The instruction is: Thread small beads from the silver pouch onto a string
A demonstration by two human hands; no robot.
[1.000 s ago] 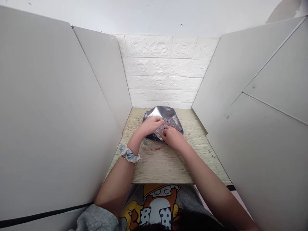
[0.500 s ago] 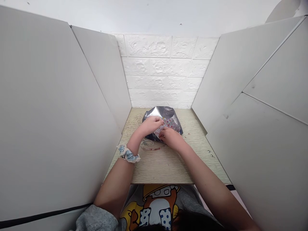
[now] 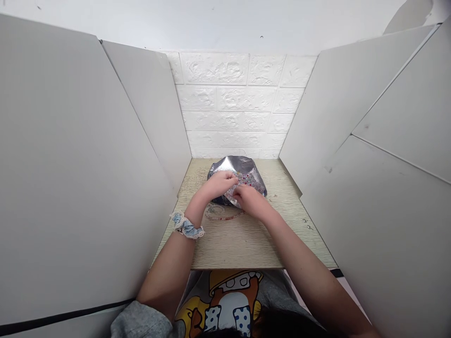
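Observation:
A crumpled silver foil bag point(image 3: 243, 165) lies open at the back of the wooden table point(image 3: 243, 239), with small coloured beads point(image 3: 251, 178) inside it. My left hand point(image 3: 220, 182) rests on the bag's front edge with its fingers curled in a pinch. Just to its right, my right hand point(image 3: 248, 198) also has its fingers pinched together, and the two sets of fingertips almost meet over the beads. What either pinch holds is too small to make out. A thin strand of beads point(image 3: 221, 215) lies curved on the table just below the hands.
Tall white panels point(image 3: 88, 178) wall in the table on the left and right, with a white brick wall point(image 3: 232, 103) behind. A few loose beads point(image 3: 306, 223) lie near the right panel. A blue scrunchie point(image 3: 186, 226) sits on my left wrist.
My right hand has crept slightly left and up towards my left hand. The bag and the left hand stay where they were.

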